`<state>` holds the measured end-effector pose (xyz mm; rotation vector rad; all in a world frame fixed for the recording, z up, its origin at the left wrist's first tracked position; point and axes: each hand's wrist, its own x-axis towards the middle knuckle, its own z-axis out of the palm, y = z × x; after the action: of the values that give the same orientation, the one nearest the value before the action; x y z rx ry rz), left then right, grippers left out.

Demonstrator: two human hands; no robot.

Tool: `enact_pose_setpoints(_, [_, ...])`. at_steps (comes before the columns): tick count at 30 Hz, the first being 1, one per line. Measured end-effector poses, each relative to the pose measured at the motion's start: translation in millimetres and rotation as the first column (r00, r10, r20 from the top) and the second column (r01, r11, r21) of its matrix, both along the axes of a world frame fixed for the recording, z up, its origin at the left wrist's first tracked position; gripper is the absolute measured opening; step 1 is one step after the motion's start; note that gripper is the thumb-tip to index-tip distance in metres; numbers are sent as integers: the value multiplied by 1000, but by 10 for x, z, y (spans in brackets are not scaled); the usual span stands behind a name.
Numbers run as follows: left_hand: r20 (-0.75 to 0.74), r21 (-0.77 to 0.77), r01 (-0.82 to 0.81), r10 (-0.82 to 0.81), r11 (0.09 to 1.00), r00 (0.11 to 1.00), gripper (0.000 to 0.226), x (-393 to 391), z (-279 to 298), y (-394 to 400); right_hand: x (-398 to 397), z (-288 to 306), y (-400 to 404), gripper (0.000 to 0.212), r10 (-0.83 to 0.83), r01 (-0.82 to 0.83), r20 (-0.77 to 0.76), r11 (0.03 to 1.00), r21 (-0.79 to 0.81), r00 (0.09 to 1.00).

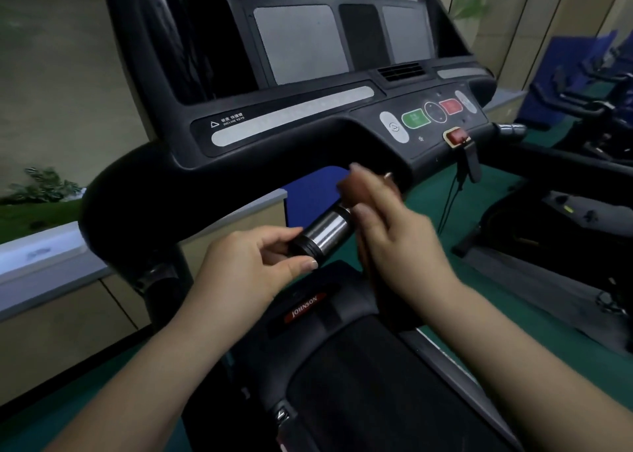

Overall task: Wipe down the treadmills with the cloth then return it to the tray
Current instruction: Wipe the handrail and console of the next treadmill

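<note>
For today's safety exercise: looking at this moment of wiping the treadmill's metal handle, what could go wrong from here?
1. The right hand works the brown cloth just below the red safety key and its dangling cord; a wide stroke might snag it.
2. The console buttons sit close above; the cloth could press one by accident.
3. The left hand only pinches the end of the metal handle, so the fingers may slip.

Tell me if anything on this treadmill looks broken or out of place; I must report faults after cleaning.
Nothing stands out. The treadmill console looks intact, and the red safety key sits in its slot with its cord hanging. The left hand grips the metal handlebar sensor; the right hand holds the brown cloth.
</note>
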<state>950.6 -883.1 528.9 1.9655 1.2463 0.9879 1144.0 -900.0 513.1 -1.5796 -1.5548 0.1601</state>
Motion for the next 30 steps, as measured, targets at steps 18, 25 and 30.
enact_pose_setpoints(18, [-61, 25, 45, -43, 999, 997, 39, -53, -35, 122, 94, 88, 120, 39, -72, 73, 79, 997, -15, 994])
enact_pose_setpoints(25, [-93, 68, 52, -46, 996, 995, 39, -62, -64, 153, -342, -93, -151, 48, 92, -85, 165, 995, -50, 982])
enact_pose_setpoints(30, [-78, 76, 66, -60, 995, 995, 47, -72, -44, 128, 87, 104, 145, 37, -131, 132, 60, 991, -14, 990])
